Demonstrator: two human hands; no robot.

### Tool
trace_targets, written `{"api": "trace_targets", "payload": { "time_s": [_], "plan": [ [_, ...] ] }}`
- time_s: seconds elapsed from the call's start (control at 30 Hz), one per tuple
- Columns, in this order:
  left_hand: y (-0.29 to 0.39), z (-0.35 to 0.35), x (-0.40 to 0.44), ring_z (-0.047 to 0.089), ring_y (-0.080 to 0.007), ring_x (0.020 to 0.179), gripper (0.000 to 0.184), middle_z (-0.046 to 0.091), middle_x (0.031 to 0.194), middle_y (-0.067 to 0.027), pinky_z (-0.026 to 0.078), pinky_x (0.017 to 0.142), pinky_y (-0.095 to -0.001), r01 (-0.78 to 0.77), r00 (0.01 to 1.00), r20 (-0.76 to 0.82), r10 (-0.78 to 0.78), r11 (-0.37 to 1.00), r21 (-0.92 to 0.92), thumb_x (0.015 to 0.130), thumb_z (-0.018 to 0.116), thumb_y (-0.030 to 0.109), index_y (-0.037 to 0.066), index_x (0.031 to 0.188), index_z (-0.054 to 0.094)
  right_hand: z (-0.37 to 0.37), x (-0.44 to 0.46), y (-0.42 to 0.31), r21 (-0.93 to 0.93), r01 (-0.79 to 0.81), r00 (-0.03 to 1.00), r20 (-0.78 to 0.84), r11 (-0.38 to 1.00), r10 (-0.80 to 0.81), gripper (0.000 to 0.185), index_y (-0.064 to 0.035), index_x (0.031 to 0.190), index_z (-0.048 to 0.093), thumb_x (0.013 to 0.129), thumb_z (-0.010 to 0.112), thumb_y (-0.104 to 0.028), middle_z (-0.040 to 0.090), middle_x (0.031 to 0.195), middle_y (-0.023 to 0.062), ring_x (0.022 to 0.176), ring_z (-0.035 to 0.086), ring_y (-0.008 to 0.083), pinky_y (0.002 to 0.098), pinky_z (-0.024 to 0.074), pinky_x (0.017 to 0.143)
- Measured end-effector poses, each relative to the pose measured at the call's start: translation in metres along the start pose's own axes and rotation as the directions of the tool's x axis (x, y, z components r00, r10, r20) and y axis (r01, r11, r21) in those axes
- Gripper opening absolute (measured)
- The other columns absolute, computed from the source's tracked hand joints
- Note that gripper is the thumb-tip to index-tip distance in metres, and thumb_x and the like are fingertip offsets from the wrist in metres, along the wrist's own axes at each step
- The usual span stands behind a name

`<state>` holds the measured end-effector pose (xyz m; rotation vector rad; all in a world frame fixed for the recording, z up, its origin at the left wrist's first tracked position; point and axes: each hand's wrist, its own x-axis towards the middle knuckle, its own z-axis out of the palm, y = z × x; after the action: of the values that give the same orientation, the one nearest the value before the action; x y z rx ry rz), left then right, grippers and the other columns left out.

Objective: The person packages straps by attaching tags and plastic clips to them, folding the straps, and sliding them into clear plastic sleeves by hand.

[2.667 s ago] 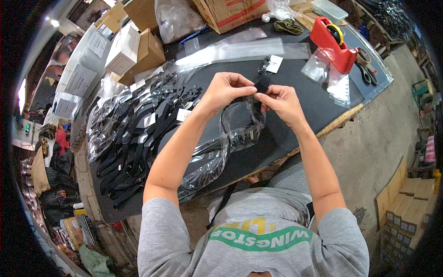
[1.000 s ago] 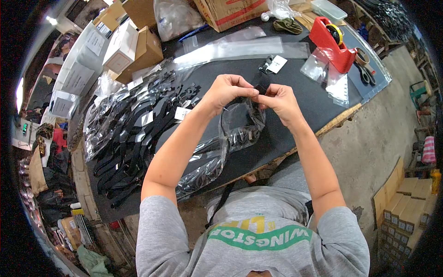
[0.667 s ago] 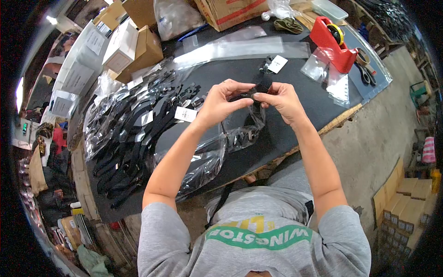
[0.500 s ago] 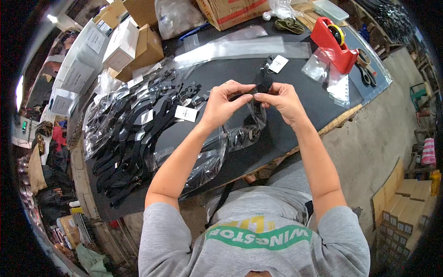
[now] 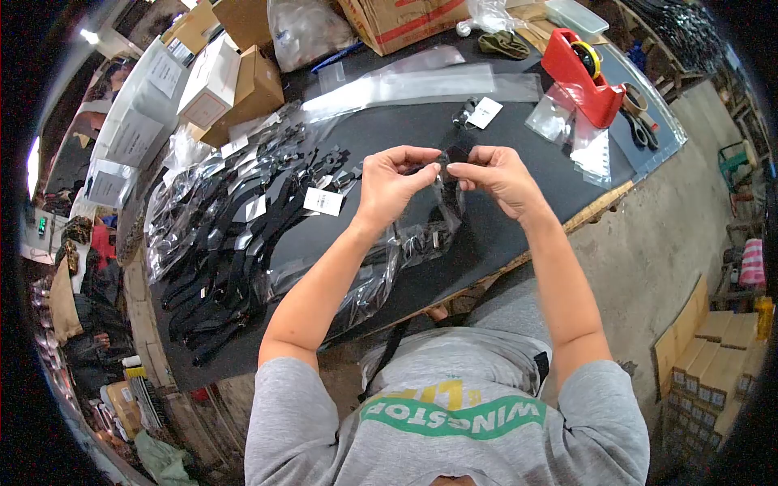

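Note:
My left hand (image 5: 395,185) and my right hand (image 5: 501,180) meet above the black table, thumbs and forefingers pinched close together. Between the fingertips is the end of a clear plastic bag (image 5: 423,241), which hangs down toward me. A black strap (image 5: 460,148) runs at the same spot, with a white tag (image 5: 484,112) at its far end. How far the strap lies inside the bag is hard to make out. Left of my left hand lies a heap of bagged black straps (image 5: 243,219) with white tags, one tag (image 5: 323,201) lying face up.
A red tape dispenser (image 5: 579,77) and black-handled scissors (image 5: 644,132) lie at the right, near small clear bags (image 5: 592,154). Long clear plastic sleeves (image 5: 405,87) stretch across the back. Cardboard boxes (image 5: 251,89) stand at the back left. The table's wooden edge (image 5: 559,231) faces me.
The fingertips have shifted slightly on the strap and bag, and shiny plastic now shows between the thumbs. The view has moved a little; the heap looks unchanged.

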<state>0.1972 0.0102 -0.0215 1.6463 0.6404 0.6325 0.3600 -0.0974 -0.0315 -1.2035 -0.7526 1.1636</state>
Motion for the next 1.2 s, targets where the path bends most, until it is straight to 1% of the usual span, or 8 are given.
{"api": "trace_targets", "payload": {
  "time_s": [0.13, 0.23, 0.33, 0.43, 0.5, 0.63, 0.9, 1.2],
  "plan": [
    [0.003, -0.003, 0.002, 0.06, -0.007, 0.074, 0.023, 0.067, 0.084, -0.0062, 0.048, 0.068, -0.02, 0.067, 0.998, -0.014, -0.068, 0.995, -0.072, 0.075, 0.071, 0.007, -0.001, 0.097, 0.068, -0.042, -0.014, -0.035, -0.334, -0.06, 0.998, -0.052, 0.941, 0.045, 0.032, 0.0022, 0.1, 0.065, 0.079, 0.069, -0.022, 0.062, 0.076, 0.0013, 0.058, 0.056, 0.0059, 0.019, 0.0433, 0.054],
    [0.007, -0.003, 0.001, 0.06, -0.0076, 0.074, 0.023, 0.067, 0.084, -0.0068, 0.048, 0.069, -0.0199, 0.11, 0.993, -0.022, -0.112, 0.99, -0.083, 0.075, 0.07, 0.006, -0.002, 0.097, 0.068, -0.13, -0.006, -0.066, -0.531, 0.147, 0.935, -0.201, 0.835, -0.292, 0.023, -0.005, 0.095, 0.068, 0.082, 0.066, -0.024, 0.064, 0.074, -0.0002, 0.056, 0.054, 0.005, 0.019, 0.0414, 0.051],
    [0.001, -0.001, 0.004, 0.06, -0.0077, 0.075, 0.024, 0.067, 0.086, -0.0074, 0.048, 0.069, -0.0194, 0.113, 0.993, -0.025, -0.118, 0.982, -0.15, 0.075, 0.07, 0.003, -0.003, 0.098, 0.067, -0.219, 0.008, -0.116, -0.881, 0.008, 0.62, -0.366, 0.473, -0.694, 0.024, -0.0022, 0.095, 0.068, 0.083, 0.061, -0.022, 0.068, 0.077, 0.006, 0.067, 0.061, 0.0115, 0.0256, 0.0474, 0.063],
    [0.001, -0.001, 0.005, 0.06, -0.0074, 0.075, 0.024, 0.067, 0.086, -0.0075, 0.048, 0.069, -0.019, 0.121, 0.992, -0.026, -0.127, 0.977, -0.176, 0.076, 0.07, 0.003, -0.004, 0.098, 0.066, -0.297, 0.027, -0.142, -0.974, -0.022, 0.653, -0.186, 0.227, -0.734, 0.028, -0.0046, 0.096, 0.068, 0.082, 0.063, -0.028, 0.066, 0.072, 0.0056, 0.061, 0.06, 0.0108, 0.0264, 0.0474, 0.058],
    [0.002, 0.0, 0.005, 0.06, -0.0073, 0.075, 0.024, 0.067, 0.086, -0.0075, 0.048, 0.069, -0.0188, 0.128, 0.99, -0.031, -0.136, 0.975, -0.184, 0.076, 0.07, 0.002, -0.004, 0.099, 0.066, -0.297, 0.026, -0.157, -0.881, -0.188, 0.884, -0.344, 0.434, -0.317, 0.031, -0.0057, 0.097, 0.068, 0.084, 0.063, -0.033, 0.061, 0.065, 0.0021, 0.055, 0.055, 0.0108, 0.0268, 0.0455, 0.052],
    [-0.001, -0.004, 0.005, 0.061, -0.0079, 0.075, 0.024, 0.067, 0.088, -0.0068, 0.049, 0.07, -0.0193, 0.147, 0.987, -0.034, -0.155, 0.972, -0.181, 0.076, 0.07, 0.0, -0.003, 0.099, 0.066, -0.295, 0.036, -0.155, -0.753, -0.385, 0.902, -0.43, 0.534, 0.045, 0.029, -0.005, 0.092, 0.065, 0.086, 0.062, -0.033, 0.052, 0.057, -0.0024, 0.045, 0.046, 0.0046, 0.0203, 0.0338, 0.039],
    [0.001, -0.005, 0.004, 0.06, -0.0068, 0.074, 0.024, 0.067, 0.087, -0.0072, 0.048, 0.069, -0.018, 0.154, 0.985, -0.044, -0.166, 0.965, -0.212, 0.076, 0.07, 0.0, -0.004, 0.099, 0.066, -0.286, 0.04, -0.153, -0.579, -0.421, 0.849, -0.522, 0.699, 0.079, 0.022, -0.0052, 0.083, 0.063, 0.084, 0.065, -0.027, 0.055, 0.06, 0.0014, 0.045, 0.048, 0.0071, 0.0207, 0.0388, 0.038],
    [0.004, -0.008, 0.003, 0.061, -0.0079, 0.076, 0.024, 0.067, 0.088, -0.0083, 0.049, 0.072, -0.019, 0.134, 0.988, -0.049, -0.148, 0.967, -0.216, 0.076, 0.069, -0.001, -0.004, 0.099, 0.065, -0.301, 0.006, -0.128, -0.094, -0.042, 0.942, -0.335, 0.995, 0.008, 0.023, 0.0059, 0.098, 0.061, 0.079, 0.066, -0.007, 0.062, 0.095, 0.0118, 0.083, 0.06, 0.0162, 0.0267, 0.0521, 0.077]
  ]
}}
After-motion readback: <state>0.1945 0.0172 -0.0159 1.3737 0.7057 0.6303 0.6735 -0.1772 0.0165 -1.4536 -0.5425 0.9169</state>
